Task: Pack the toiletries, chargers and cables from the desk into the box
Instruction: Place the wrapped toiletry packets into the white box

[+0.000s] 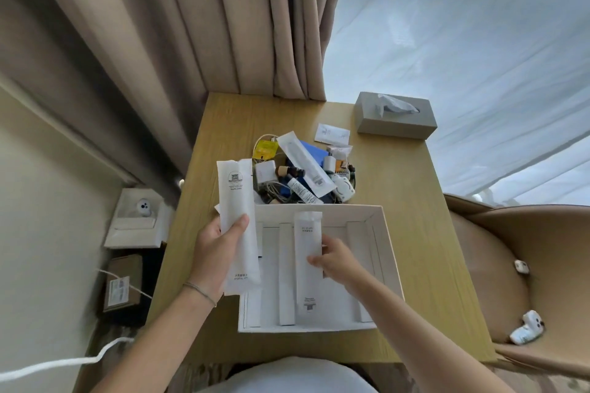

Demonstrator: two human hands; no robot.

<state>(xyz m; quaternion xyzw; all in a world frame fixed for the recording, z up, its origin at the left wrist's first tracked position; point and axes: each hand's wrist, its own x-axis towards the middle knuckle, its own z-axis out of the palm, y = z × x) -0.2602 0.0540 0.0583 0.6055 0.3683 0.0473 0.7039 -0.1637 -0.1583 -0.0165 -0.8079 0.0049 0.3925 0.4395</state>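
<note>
The light wooden desk [415,233] lay under me, and on it, nearest me, sat the open white cardboard box [388,252] with its raised inner ribs. My left hand [210,252] gripped a long white paper packet [238,226], thumb pressed across its front, holding it upright over the box's left edge. My right hand [338,260] pinched a second, narrower white packet [307,262] at its side, low inside the box; whether it touched the bottom I could not tell. Beyond the box's far wall lay the heap of toiletries, chargers and cables [303,171], and past that a grey tissue box [396,120].
</note>
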